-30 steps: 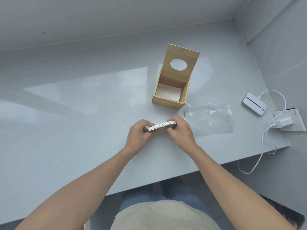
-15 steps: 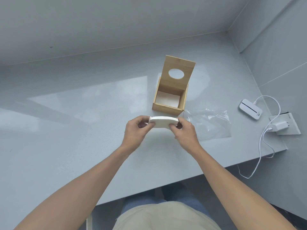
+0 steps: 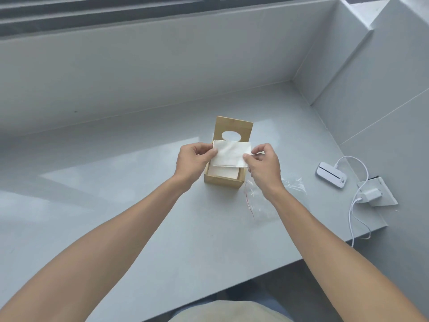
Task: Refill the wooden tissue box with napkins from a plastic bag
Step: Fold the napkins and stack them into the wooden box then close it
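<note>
- One flat white napkin stack (image 3: 232, 153), pinched at its side edges by left hand (image 3: 193, 162) and right hand (image 3: 262, 167), above one open bamboo tissue box (image 3: 224, 181).
- One clear plastic bag (image 3: 267, 201) lies just right; grey counter (image 3: 116, 205) bare leftward.

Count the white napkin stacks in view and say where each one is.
2. One napkin stack is held by the left hand and right hand above the wooden box. Another stack lies inside it, partly hidden.

Both hands, left (image 3: 192, 162) and right (image 3: 263, 167), pinch closed.
</note>
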